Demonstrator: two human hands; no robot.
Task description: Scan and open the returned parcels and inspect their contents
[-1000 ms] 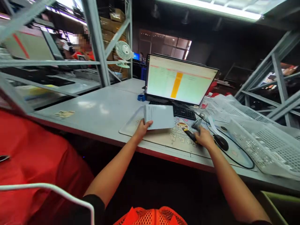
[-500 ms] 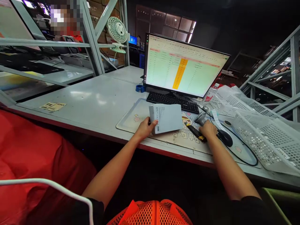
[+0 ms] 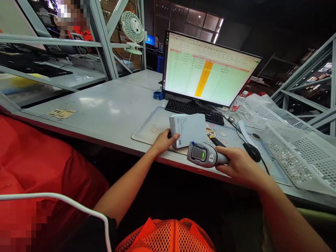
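My left hand (image 3: pixel 165 141) grips the lower left edge of a white box (image 3: pixel 193 128), whose printed label and barcode face me. The box is tilted over the desk mat (image 3: pixel 147 130). In my right hand (image 3: pixel 240 162) is a grey barcode scanner (image 3: pixel 201 155), fingers wrapped round its handle. Its head, with a green light and the number 5, hangs over the desk's front edge, just below the box. Partly hidden behind the scanner lies a black and yellow utility knife (image 3: pixel 217 141) on the mat.
A monitor (image 3: pixel 210 70) with a spreadsheet stands behind a black keyboard (image 3: pixel 181 107). To the right are a mouse (image 3: pixel 252 152), a roll of tape (image 3: pixel 255 136) and white plastic baskets (image 3: pixel 301 161). Cards (image 3: pixel 61 113) lie at left; a small fan (image 3: pixel 132 27) is clipped to the frame.
My right hand has lifted the barcode scanner off the mat and brought it left and toward me, below the box. My left hand still holds the box in nearly the same place.
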